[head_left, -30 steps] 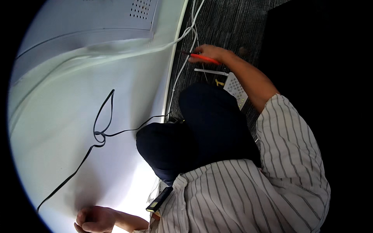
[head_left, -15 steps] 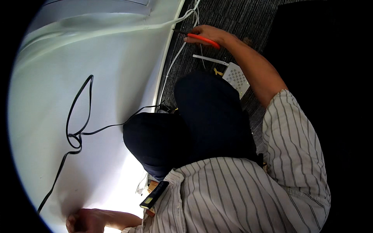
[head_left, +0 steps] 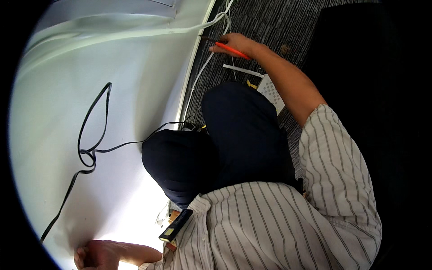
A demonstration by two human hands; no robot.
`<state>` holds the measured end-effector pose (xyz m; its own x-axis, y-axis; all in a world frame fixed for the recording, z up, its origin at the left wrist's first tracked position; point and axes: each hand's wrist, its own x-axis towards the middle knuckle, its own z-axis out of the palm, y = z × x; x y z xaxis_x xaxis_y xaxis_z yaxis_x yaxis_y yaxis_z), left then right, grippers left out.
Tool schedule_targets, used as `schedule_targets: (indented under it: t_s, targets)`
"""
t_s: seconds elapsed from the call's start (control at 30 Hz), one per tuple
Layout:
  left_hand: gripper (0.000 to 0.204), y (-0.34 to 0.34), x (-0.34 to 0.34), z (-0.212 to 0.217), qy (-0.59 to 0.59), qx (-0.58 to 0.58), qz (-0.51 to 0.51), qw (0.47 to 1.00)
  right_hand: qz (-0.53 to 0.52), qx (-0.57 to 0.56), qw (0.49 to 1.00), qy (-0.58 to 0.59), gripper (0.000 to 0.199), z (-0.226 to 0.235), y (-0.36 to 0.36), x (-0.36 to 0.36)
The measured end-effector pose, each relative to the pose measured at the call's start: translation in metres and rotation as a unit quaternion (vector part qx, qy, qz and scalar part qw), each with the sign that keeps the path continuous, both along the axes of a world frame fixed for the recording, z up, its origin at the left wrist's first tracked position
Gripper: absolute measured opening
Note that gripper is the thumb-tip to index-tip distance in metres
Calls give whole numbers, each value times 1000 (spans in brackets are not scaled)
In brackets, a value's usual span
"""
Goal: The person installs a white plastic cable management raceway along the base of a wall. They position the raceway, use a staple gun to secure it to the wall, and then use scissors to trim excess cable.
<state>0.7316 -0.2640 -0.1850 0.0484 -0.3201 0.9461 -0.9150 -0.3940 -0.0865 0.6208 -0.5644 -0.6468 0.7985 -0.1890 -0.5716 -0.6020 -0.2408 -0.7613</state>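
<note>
My right hand (head_left: 242, 43), at the far end of its outstretched arm, is closed around a red-handled tool (head_left: 235, 51) with a dark, narrow tip. The tip points left toward the base of the white wall, close to white cables (head_left: 208, 62) that run along the floor edge. Low on the left, my left hand (head_left: 100, 254) is against or close to the wall with its fingers curled. Whatever is in those fingers is hidden. Above that hand a thin black cable (head_left: 72, 194) hangs across the wall in a loose loop.
A white router-like box (head_left: 272, 93) with a white antenna (head_left: 243, 69) lies on the dark grey carpet (head_left: 274, 22) beside my knee. Thick white cables (head_left: 148, 34) cross the wall (head_left: 135, 103). My bent knees (head_left: 243, 121) fill the middle. A dark penlight-shaped object (head_left: 176, 225) hangs at my shirt.
My right hand and the red-handled tool have shifted slightly down, with the tool's tip still near the wall's base. My left hand stays almost in place. The black cable's loop has moved a little.
</note>
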Motion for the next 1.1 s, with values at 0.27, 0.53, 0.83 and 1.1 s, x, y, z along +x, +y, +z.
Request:
schedule_targets:
  t_s: [0.27, 0.53, 0.83, 1.1]
  targets:
    - [27, 5, -4, 3, -4, 18, -7, 1000, 75, -104, 992, 15, 77, 11, -4, 8]
    - [26, 7, -2, 4, -30, 34, -10, 999, 78, -158, 984, -20, 46, 4, -1, 8]
    - [26, 3, -3, 1, -20, 14, 0, 1000, 82, -146, 984, -55, 50, -6, -2, 2]
    - [27, -1, -2, 1, -14, 32, -5, 999, 85, -71, 993, -28, 50, -23, 6, -9]
